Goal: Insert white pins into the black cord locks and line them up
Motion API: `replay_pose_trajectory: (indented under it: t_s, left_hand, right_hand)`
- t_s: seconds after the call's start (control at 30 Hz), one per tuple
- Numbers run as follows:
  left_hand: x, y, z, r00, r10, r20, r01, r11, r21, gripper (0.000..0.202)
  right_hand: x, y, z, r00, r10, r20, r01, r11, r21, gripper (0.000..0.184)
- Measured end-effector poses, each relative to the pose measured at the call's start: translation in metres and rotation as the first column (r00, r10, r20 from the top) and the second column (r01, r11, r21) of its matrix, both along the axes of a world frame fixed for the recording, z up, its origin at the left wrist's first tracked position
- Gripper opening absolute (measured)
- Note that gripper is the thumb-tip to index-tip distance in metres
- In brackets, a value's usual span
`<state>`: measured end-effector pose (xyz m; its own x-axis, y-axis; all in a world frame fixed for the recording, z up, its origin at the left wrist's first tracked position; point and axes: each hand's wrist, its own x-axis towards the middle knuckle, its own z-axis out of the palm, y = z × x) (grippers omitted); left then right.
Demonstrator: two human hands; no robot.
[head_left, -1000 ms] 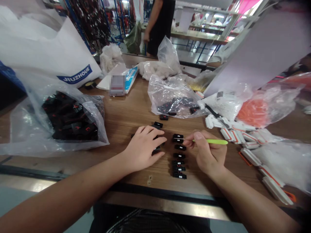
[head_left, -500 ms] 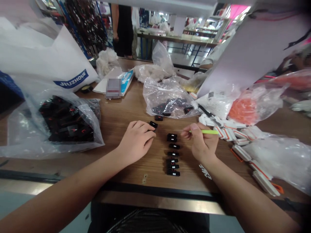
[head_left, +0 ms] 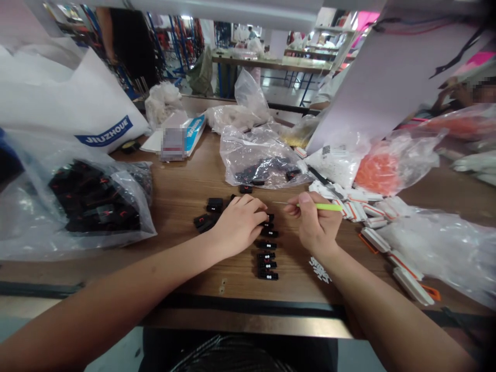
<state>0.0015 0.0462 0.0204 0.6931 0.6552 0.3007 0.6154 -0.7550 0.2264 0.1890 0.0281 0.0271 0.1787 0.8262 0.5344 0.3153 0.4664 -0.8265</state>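
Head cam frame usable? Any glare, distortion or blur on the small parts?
Head view: wide-angle distortion stretches the left forearm toward the frame edge; glare streaks the clear plastic bag; the row of small black parts is legible, but fine detail is soft; a mosaic patch hides the box label.

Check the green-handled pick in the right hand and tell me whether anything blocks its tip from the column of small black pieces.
The left hand lies over the top end of the column of small black pieces, just beside the tip of the green-handled pick in the right hand. Nothing visible stands between that tip and the lower pieces.
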Motion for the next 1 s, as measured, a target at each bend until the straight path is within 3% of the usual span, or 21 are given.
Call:
replay_pose_trajectory:
  t_s: [0.13, 0.23, 0.4, 0.57, 1.0]
  left_hand:
    - [-0.011, -0.007, -0.004, 0.999, 0.036, 0.03, -0.037, 0.999, 0.009, 0.007]
    - [-0.017, -0.014, -0.005, 0.995, 0.088, 0.04, -0.085, 0.994, -0.062, 0.006]
    - [-0.018, -0.02, -0.005, 0.987, 0.156, 0.026, -0.146, 0.964, -0.224, 0.005]
    - [-0.023, -0.017, -0.005, 0.992, 0.129, 0.016, -0.121, 0.96, -0.252, 0.009]
    - [-0.028, -0.012, -0.007, 0.986, 0.131, 0.106, -0.095, 0.951, -0.295, 0.006]
  right_hand:
    - [0.0, 0.0, -0.002, 1.0, 0.002, 0.008, -0.002, 1.0, 0.016, 0.034]
    - [-0.001, -0.001, -0.004, 1.0, 0.019, 0.018, -0.019, 1.0, -0.018, 0.034]
    - [-0.003, -0.003, -0.006, 0.989, 0.144, 0.026, -0.138, 0.978, -0.156, 0.036]
    - [-0.004, -0.003, -0.004, 0.951, 0.304, 0.062, -0.268, 0.905, -0.329, 0.04]
    - [-0.011, -0.007, -0.014, 0.933, 0.336, 0.131, -0.278, 0.902, -0.331, 0.035]
